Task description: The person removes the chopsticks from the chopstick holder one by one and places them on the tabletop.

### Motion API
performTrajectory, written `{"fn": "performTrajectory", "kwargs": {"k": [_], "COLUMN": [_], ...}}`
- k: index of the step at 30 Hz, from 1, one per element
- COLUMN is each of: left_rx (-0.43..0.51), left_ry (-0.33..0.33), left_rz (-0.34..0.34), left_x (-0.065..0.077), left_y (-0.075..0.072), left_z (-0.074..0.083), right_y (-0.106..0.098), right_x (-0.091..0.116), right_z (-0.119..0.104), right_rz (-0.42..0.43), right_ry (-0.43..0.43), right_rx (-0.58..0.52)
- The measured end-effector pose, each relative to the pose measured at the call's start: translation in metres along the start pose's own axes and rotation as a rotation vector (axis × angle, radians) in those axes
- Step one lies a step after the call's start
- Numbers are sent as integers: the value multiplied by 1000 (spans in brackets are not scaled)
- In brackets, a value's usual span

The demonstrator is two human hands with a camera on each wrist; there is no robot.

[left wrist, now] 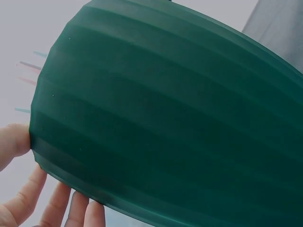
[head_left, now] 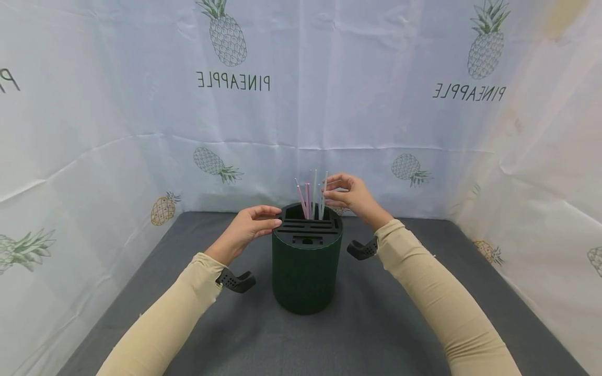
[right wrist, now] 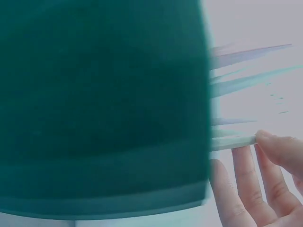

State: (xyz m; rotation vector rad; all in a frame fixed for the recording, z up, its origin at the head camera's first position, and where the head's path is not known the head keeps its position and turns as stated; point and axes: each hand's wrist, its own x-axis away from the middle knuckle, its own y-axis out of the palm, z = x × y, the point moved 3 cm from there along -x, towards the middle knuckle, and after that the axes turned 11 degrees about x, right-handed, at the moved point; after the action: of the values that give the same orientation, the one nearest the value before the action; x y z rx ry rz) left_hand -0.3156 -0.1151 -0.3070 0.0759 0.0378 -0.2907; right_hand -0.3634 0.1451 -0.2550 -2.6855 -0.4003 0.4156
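A dark green, round knife block (head_left: 305,277) stands upright on the table, its black top (head_left: 308,228) cut with slots. Several thin sticks, pink (head_left: 308,201) and pale green (head_left: 314,193), rise from the opening at the back of the top. My right hand (head_left: 354,197) pinches one pale green stick (right wrist: 234,142) between thumb and fingers, above the rim; its lower end is hidden inside the block. At the left rim, my left hand (head_left: 244,230) touches the block with thumb and fairly straight fingertips. In the left wrist view the block's ribbed wall (left wrist: 156,104) fills most of the picture.
The dark grey table (head_left: 301,344) carries the block near its middle. White cloth (head_left: 329,115) printed with pineapples hangs behind and at both sides. A black wrist mount (head_left: 240,282) juts from the left sleeve, and another mount (head_left: 362,249) from the right.
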Motion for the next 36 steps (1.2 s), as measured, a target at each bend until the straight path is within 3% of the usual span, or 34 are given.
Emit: {"fn": "performTrajectory", "kwargs": {"k": [6, 14, 23, 26, 29, 33, 36], "left_rx": [1, -3, 1, 3, 8, 7, 4], "left_ry": [-2, 0, -2, -1, 0, 2, 0], "left_rz": [-2, -1, -3, -8, -10, -10, -9], "left_x": [0, 0, 0, -1, -1, -1, -2], "left_y": [0, -1, 0, 0, 0, -1, -2], "left_z": [0, 1, -1, -2, -2, -2, -2], "right_y": [-12, -46, -99, -113, -122, -118, -104], "right_x": [0, 5, 27, 39, 48, 55, 59], "right_z": [-21, -64, -88, -83, -66, -27, 10], "right_rz": [42, 164, 415, 473, 479, 408, 332], "right_ry": [-57, -227, -349, -331, -274, -186, -76], "right_rx": [-87, -233, -594, -655, -674, -615, -483]}}
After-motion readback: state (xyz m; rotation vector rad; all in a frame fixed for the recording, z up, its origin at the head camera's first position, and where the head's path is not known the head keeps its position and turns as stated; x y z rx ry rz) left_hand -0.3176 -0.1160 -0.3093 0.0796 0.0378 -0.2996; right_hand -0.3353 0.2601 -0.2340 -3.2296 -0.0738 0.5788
